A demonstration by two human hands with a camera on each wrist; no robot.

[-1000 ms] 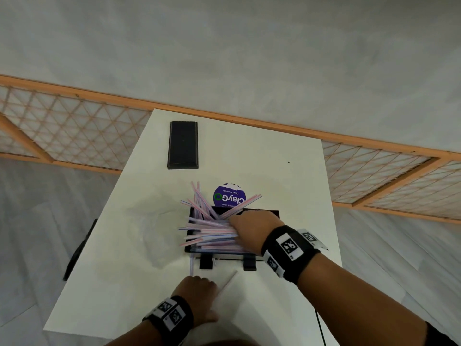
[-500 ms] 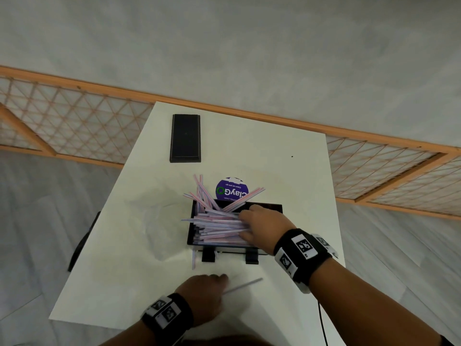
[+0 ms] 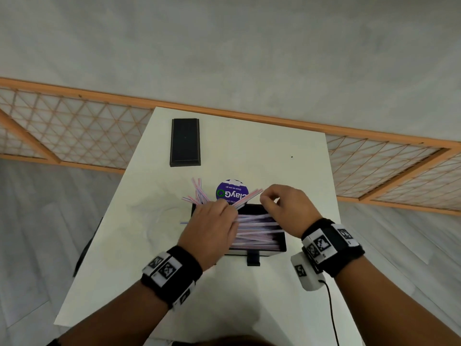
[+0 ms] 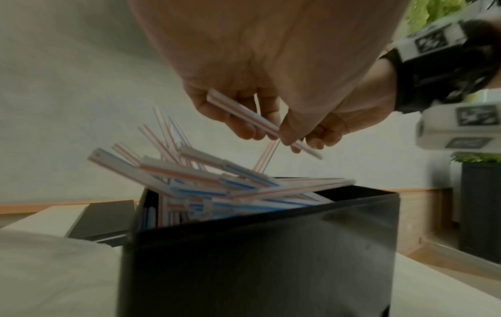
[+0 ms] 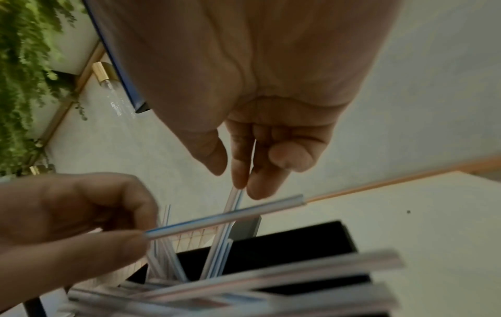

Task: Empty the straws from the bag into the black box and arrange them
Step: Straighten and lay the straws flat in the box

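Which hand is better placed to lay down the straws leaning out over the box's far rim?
Probably the right hand: it already pinches one leaning straw above the black box. The left hand holds its own straw.

**Crowded box mouth, open tabletop around it**

Both hands hang over the black box (image 3: 280,248), the left hand (image 3: 212,228) covering its left half, the right hand (image 3: 289,208) at the far right corner. The box mouth is filled by straws (image 3: 259,228) lying crosswise; several stick up and out past the far left rim, blocking an approach from that side. Just behind the box lies a round purple lid (image 3: 232,192), and further back on the left a flat black case (image 3: 185,142). The white table (image 3: 287,158) is bare to the right of the box, along its far right part, and along the near edge, beneath the forearms
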